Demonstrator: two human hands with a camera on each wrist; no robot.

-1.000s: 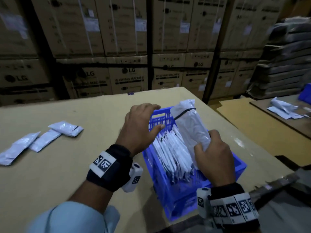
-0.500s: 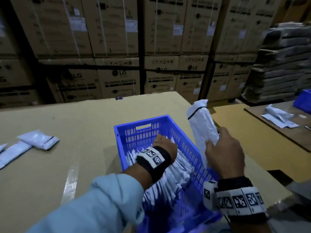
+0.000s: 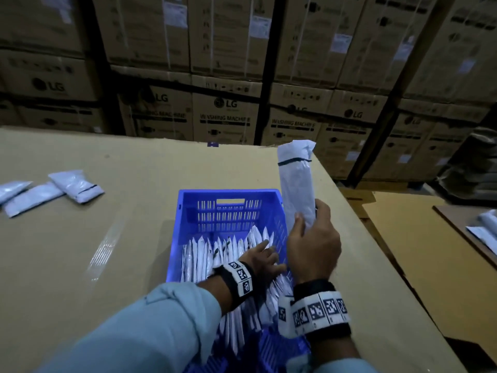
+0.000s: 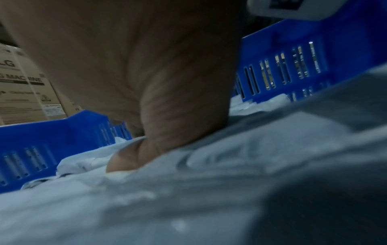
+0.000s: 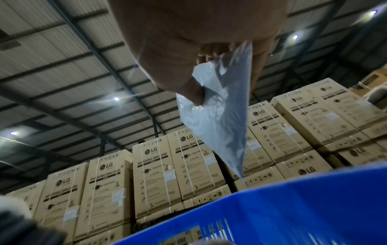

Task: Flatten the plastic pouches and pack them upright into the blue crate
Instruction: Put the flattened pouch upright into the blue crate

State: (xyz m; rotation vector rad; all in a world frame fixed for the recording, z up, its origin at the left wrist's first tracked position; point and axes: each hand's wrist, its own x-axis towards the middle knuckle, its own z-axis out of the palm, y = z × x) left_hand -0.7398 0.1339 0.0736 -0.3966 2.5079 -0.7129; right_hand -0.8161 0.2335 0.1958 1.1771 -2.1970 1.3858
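Observation:
A blue slatted crate [image 3: 228, 196] stands on the cardboard-covered table, with several white pouches [image 3: 204, 254] packed upright in its near half. My left hand [image 3: 262, 261] lies inside the crate with straight fingers pressing on the pouch tops; the left wrist view shows its thumb [image 4: 125, 160] against the pouches [image 4: 209, 174]. My right hand [image 3: 309, 238] grips the lower end of a long white pouch [image 3: 297, 181] with a black band, held upright over the crate's right wall. The right wrist view shows that pouch [image 5: 220, 116] pinched between thumb and fingers above the crate rim [image 5: 293, 199].
Three loose pouches [image 3: 75, 185] lie on the table [image 3: 121, 216] at far left. More pouches [image 3: 484, 232] lie on a second table at right. Stacked cardboard boxes [image 3: 226, 114] wall off the back. The table's right edge runs close beside the crate.
My left hand left the crate's far rim and went down inside onto the packed pouches. My right hand carried the held pouch to the right, now upright beside the crate's right wall.

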